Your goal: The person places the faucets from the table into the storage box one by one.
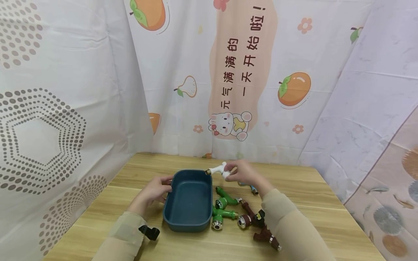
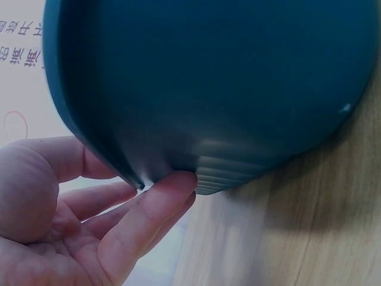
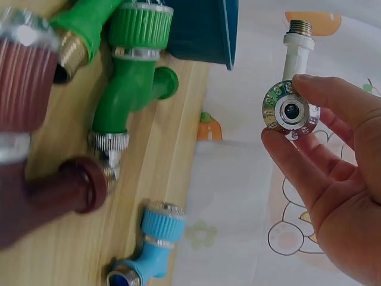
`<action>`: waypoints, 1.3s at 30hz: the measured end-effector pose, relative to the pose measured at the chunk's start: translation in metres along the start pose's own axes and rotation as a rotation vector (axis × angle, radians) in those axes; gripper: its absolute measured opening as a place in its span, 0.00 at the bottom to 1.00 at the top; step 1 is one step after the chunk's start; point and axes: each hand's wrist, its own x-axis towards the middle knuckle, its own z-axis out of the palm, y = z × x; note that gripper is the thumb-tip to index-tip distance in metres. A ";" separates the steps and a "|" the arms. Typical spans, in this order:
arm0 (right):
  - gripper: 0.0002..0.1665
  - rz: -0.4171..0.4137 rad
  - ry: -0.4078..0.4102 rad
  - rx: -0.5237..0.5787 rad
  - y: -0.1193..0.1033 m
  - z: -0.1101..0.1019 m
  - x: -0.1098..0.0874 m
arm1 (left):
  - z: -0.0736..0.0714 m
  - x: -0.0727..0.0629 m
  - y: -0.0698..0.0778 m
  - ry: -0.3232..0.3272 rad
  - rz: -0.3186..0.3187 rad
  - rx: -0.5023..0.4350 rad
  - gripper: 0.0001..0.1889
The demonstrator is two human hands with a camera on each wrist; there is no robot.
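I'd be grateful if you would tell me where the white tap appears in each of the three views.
Head: the white tap is just below and right of centre, held in the right hand by the far right corner of the bin.
Left wrist: not in it.
Right wrist: upper right, pinched between thumb and fingers.
Shared landmark: the bin, left of the tap in the head view, filling the top of left wrist, cut off at the top of right wrist.

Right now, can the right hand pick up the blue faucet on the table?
Probably not without letting go first: the right hand is pinching the white faucet. Otherwise the way looks free; the blue faucet lies nearby on the wooden table with nothing on top.
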 end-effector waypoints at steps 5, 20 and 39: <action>0.11 -0.018 -0.011 -0.012 -0.005 0.009 0.005 | -0.001 0.000 -0.001 -0.002 0.006 -0.004 0.30; 0.11 -0.059 -0.033 -0.060 -0.017 0.036 0.022 | -0.003 -0.001 -0.001 -0.016 0.008 -0.013 0.29; 0.14 -0.065 -0.083 -0.144 -0.037 0.061 0.046 | 0.001 0.001 0.000 0.019 -0.002 0.008 0.30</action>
